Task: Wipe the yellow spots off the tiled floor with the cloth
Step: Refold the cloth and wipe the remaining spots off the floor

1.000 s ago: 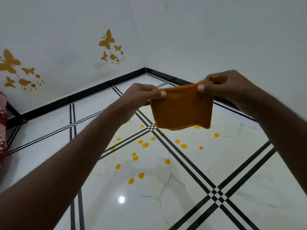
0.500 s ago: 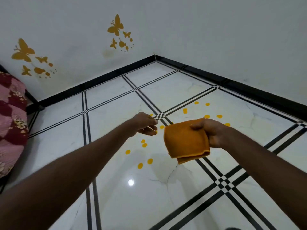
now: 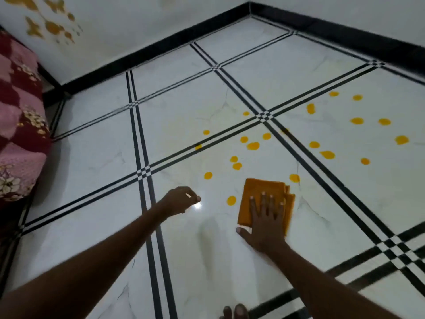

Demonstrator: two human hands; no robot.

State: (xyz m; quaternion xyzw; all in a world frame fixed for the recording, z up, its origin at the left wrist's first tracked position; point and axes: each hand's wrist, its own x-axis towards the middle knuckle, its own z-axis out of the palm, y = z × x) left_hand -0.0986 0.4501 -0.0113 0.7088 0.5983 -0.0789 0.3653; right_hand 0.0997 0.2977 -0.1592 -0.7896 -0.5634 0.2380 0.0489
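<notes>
At the far left edge a pink and maroon floral fabric (image 3: 18, 125) is showing only in part, cut off by the frame, so what it covers cannot be told. Above it, gold butterfly decals (image 3: 49, 24) on the white wall are coming through blurred.

The left hand (image 3: 180, 200) is hovering over the tiled floor (image 3: 92, 157) with its fingers (image 3: 194, 198) curling loosely inward and holding nothing; whether it is touching the floor cannot be told. A bright glare (image 3: 197, 206) is sitting on the tile just beside its knuckles.

Next to the right, one yellow spot (image 3: 231, 200) is lying just beside the left edge of the cloth (image 3: 257, 192). The folded orange cloth is lying flat on the white tile, below the scatter of yellow spots (image 3: 253, 146) that is spreading up and to the right across the black tile lines. Another spot (image 3: 294, 178) is sitting near the cloth's upper right corner.

The right hand (image 3: 265, 223) is pressing down on the cloth, palm flat, its fingers (image 3: 271, 203) lying straight and slightly spread over the fabric, while the thumb (image 3: 241, 232) is reaching off the lower left corner towards bare tile. The hand is hiding the near part of the cloth, so any spots beneath cannot be made out.

At the bottom edge, toes (image 3: 234, 313) are just poking into view, cut off by the frame.
</notes>
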